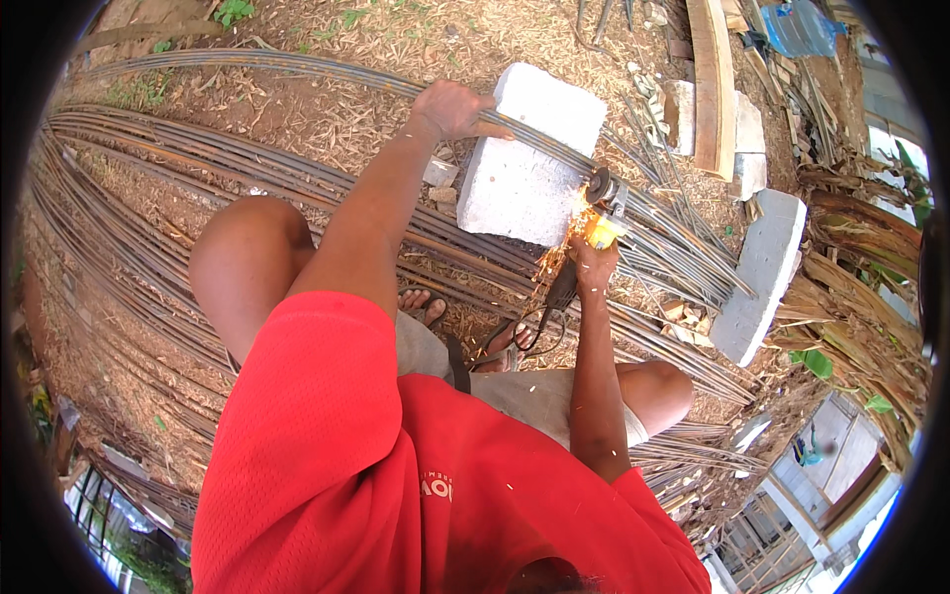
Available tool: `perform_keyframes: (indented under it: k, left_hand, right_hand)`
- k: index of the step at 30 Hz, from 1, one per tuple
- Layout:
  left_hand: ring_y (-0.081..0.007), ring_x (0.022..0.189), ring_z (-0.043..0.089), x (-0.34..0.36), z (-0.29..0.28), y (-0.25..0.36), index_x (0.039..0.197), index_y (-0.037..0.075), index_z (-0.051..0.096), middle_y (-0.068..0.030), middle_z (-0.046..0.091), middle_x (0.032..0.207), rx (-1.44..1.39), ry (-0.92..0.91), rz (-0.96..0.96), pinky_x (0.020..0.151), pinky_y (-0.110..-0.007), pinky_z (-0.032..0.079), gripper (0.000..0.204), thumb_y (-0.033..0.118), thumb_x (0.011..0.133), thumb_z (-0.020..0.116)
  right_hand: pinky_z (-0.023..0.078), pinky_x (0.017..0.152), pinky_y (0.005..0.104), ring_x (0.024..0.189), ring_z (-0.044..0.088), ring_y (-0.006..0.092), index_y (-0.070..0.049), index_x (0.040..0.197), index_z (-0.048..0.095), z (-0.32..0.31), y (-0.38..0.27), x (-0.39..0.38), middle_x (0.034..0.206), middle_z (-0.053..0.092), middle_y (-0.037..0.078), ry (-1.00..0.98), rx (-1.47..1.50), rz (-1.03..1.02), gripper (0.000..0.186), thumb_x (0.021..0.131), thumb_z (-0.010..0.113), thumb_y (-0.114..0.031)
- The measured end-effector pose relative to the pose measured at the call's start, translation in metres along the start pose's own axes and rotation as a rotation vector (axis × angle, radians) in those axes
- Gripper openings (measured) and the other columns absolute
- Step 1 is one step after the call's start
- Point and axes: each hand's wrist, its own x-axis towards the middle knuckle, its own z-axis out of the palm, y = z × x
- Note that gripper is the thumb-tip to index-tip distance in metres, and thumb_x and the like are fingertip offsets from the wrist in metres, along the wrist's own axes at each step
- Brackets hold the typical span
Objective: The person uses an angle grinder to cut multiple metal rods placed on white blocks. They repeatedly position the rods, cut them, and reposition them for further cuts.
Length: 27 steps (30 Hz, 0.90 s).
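My left hand [452, 109] is closed around a bundle of thin steel rods [327, 67] where they reach a pale concrete block [524, 188]. The rods lie across the top of the block. In my right hand [595, 263] is a yellow and black angle grinder [601, 231], its fingers wrapped round the body. The grinder's disc end is at the rods just beyond the block's right edge. Orange sparks [556, 255] spray down and toward me from it. A black cord [544, 337] hangs below the grinder near my foot.
Long bundles of rods [198, 139] run along the ground under and beside my legs. Cut rod lengths [683, 252] lie to the right, by a second concrete block [760, 277]. A wooden plank [712, 89] stands at the upper right, near dry banana leaves [851, 297].
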Motion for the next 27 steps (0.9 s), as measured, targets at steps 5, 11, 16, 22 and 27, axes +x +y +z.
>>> perform_keyframes:
  k: [5,11,16,22,27]
  left_hand:
    - [-0.0241,0.085,0.081,0.002,0.002,-0.001,0.131,0.024,0.081,-0.0102,0.080,0.085,-0.011,-0.012,-0.008,0.084,-0.045,0.065,0.104,0.106,0.084,0.038]
    - [-0.0214,0.080,0.080,0.002,0.007,-0.002,0.129,0.025,0.082,-0.0089,0.078,0.080,0.005,0.046,0.010,0.079,-0.042,0.064,0.102,0.106,0.085,0.039]
    - [-0.0199,0.074,0.077,0.001,0.007,-0.002,0.129,0.025,0.082,-0.0066,0.074,0.073,0.014,0.069,0.027,0.072,-0.041,0.063,0.100,0.105,0.086,0.040]
    - [-0.0188,0.071,0.076,0.002,0.007,-0.003,0.126,0.024,0.084,-0.0065,0.072,0.069,0.012,0.062,0.026,0.071,-0.040,0.062,0.098,0.104,0.086,0.043]
    - [-0.0201,0.067,0.075,0.003,0.013,-0.004,0.122,0.023,0.086,-0.0065,0.071,0.065,-0.009,0.112,0.029,0.070,-0.041,0.062,0.097,0.103,0.086,0.044]
  right_hand:
    - [0.058,0.065,0.0313,0.076,0.068,0.0151,0.003,0.125,0.063,0.003,-0.008,-0.002,0.098,0.074,0.007,-0.016,0.112,-0.124,0.049,0.083,0.088,0.000]
    - [0.059,0.070,0.0326,0.086,0.070,0.0170,0.004,0.128,0.063,0.006,-0.001,-0.001,0.104,0.076,0.010,0.000,0.201,-0.191,0.050,0.083,0.085,0.003]
    - [0.059,0.072,0.0334,0.086,0.072,0.0185,0.005,0.129,0.064,0.001,0.003,0.004,0.107,0.078,0.011,0.006,0.012,-0.058,0.051,0.083,0.085,0.003]
    - [0.058,0.070,0.0333,0.079,0.070,0.0179,0.001,0.123,0.067,0.000,0.028,0.017,0.105,0.076,0.008,0.046,0.046,-0.147,0.042,0.085,0.082,0.007]
    - [0.057,0.064,0.0313,0.076,0.070,0.0179,0.000,0.122,0.067,-0.005,0.034,0.020,0.105,0.075,0.009,0.009,0.025,-0.188,0.041,0.084,0.082,0.007]
